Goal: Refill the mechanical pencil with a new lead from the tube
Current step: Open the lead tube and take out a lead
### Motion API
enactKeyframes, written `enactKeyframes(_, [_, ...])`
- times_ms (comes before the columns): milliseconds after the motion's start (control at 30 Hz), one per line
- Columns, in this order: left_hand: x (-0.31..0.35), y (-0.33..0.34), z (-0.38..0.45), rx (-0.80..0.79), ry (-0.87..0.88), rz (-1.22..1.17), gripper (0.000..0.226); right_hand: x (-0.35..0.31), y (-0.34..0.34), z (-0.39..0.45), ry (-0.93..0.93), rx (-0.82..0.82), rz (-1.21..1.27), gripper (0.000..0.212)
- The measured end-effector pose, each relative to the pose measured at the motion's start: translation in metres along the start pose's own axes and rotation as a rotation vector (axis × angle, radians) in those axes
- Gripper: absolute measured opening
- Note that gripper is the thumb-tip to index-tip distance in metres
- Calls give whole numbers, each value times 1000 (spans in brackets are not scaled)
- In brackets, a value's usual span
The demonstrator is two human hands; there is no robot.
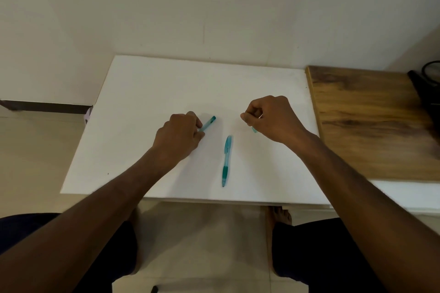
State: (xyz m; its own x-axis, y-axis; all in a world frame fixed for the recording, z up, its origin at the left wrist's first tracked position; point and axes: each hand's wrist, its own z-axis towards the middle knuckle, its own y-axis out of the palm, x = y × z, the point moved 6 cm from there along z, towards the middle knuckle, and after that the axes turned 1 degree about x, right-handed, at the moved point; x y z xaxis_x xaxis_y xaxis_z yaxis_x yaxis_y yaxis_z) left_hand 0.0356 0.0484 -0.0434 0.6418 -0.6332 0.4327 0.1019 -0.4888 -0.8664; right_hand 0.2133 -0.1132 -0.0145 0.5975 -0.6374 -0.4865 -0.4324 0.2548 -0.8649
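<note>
Head view: left hand (182, 134) grips the lead tube (207, 123) mid-desk (142, 93). Right hand (269, 118) pinches something small, maybe a cap or lead, can't tell. Pencil (226, 160) lies untouched nearer the front edge. Refill looks barely begun; lead not yet loaded.

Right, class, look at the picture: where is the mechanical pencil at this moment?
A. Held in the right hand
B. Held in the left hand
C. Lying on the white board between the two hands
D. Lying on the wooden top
C: the pencil lies untouched on the white board, between the left hand, which holds the tube, and the right hand.
</note>
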Motion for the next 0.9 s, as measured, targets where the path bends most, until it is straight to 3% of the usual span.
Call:
enactKeyframes(167, [-2,3,0,-19,4,-54,19,-6,3,-2,-15,6,48,19])
enactKeyframes(367, [14,3,-6,-53,79,-335,14,-14,8,-3,93,-92,429,23])
enactKeyframes(500, [16,2,-13,-84,128,-349,13,-21,12,-4,97,-139,574,13])
enactKeyframes(667, [18,-1,-14,-53,149,-449,22,-23,17,-2,99,-135,564,9])
enactKeyframes(800, [25,-11,-9,64,175,-528,23,-27,22,-3,92,-176,598,9])
enactKeyframes(900, [23,-8,-7,34,173,-525,20,-25,24,-3,131,-227,607,12])
